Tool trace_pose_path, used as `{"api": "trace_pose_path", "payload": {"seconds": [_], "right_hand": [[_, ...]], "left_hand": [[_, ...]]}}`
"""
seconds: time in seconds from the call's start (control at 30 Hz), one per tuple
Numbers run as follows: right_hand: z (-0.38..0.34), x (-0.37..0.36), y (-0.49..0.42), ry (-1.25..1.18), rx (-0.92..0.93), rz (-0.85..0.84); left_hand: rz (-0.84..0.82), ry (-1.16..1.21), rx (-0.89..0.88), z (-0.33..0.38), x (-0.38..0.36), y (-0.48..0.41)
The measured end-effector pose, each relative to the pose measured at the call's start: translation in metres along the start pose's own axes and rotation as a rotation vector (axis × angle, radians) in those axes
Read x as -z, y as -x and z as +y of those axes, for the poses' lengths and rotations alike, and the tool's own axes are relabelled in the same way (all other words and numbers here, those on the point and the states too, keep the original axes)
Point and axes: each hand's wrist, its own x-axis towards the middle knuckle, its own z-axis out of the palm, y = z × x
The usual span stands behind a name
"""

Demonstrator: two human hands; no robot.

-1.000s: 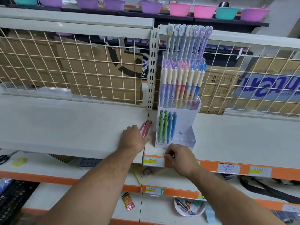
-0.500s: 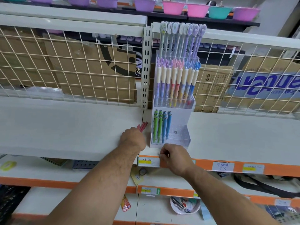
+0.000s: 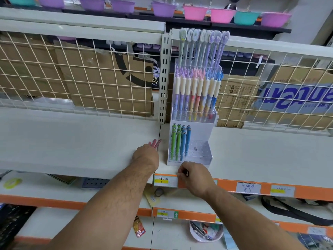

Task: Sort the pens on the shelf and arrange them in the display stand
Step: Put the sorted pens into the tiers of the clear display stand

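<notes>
Left hand point(image 3: 146, 155) curls round the pink pens point(image 3: 156, 142) on the shelf point(image 3: 72, 141), just left of the display stand point(image 3: 200, 134); right hand point(image 3: 193, 177) curled at the shelf lip, contents unclear. Gripped loosely, the bunch could slip and scatter

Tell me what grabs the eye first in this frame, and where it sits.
The clear acrylic tiered display stand, packed with pastel pens, stands mid-shelf. Just left of it the left hand grips slim pink pens on the white shelf; the right hand rests at the shelf's front edge below the stand.
</notes>
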Motion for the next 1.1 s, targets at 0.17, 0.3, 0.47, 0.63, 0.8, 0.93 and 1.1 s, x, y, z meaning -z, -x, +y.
{"api": "trace_pose_path", "payload": {"seconds": [0.17,0.3,0.47,0.63,0.8,0.93,1.1], "right_hand": [[-0.001,0.001,0.0,-0.01,-0.006,0.0],[-0.001,0.0,0.0,-0.011,-0.015,-0.005],[-0.007,0.002,-0.002,-0.068,-0.049,-0.012],[-0.039,0.016,-0.008,-0.474,-0.056,0.104],[-0.066,0.033,-0.017,-0.742,-0.11,0.186],[-0.066,0.041,-0.016,-0.748,-0.1,0.205],[-0.06,0.057,-0.01,-0.721,-0.101,0.25]], "left_hand": [[0.014,0.016,-0.015,-0.009,0.001,0.008],[-0.024,0.21,-0.045,-0.017,0.002,0.015],[0.005,0.596,-0.066,-0.032,0.0,0.035],[-0.055,0.967,-0.118,-0.034,-0.008,0.066],[-0.116,1.012,-0.25,-0.03,-0.016,0.095],[-0.143,1.011,-0.309,-0.027,-0.02,0.099],[-0.115,1.041,-0.389,-0.023,-0.019,0.101]]}}
